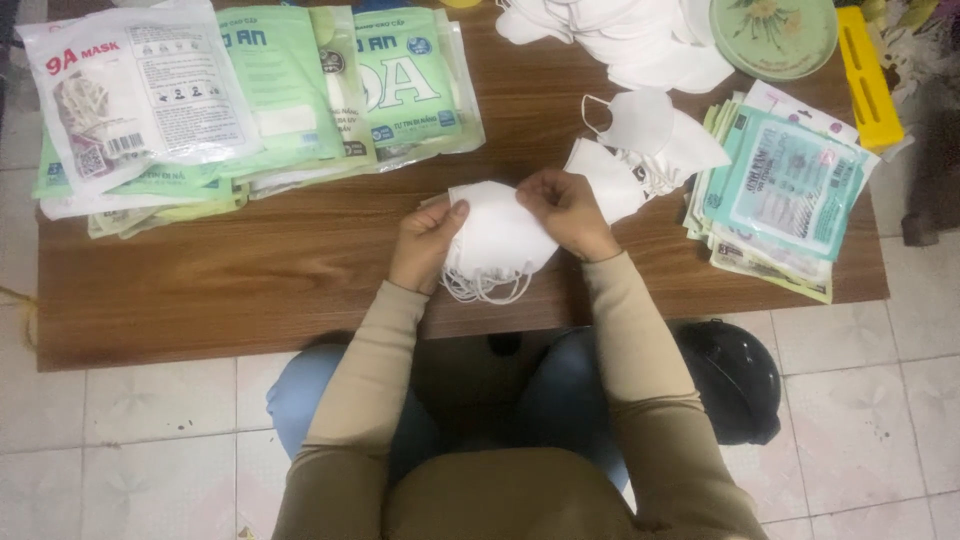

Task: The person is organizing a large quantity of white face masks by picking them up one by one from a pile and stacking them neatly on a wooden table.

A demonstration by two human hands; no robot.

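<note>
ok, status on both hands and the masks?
Left hand and right hand both gripping folded white fabric mask stack. Held over brown wooden table. Nothing obstructing.

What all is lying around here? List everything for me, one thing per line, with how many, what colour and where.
White folded face masks held in hands: a small stack, white, table's near middle.
Loose white masks: several, white, right of the hands.
Heap of white masks: many, white, far edge.
Green printed packets: a pile, green and white, far left.
Clear plastic mask packet: one, white with red print, on the left pile.
Teal flat packets: a stack, teal and pale, right.
Round green plate: one, far right.
Yellow plastic tool: one, right edge.
Brown wooden table: one.
Black helmet: one, on the floor.
Left hand: grips the stack.
Right hand: grips the stack.
</note>
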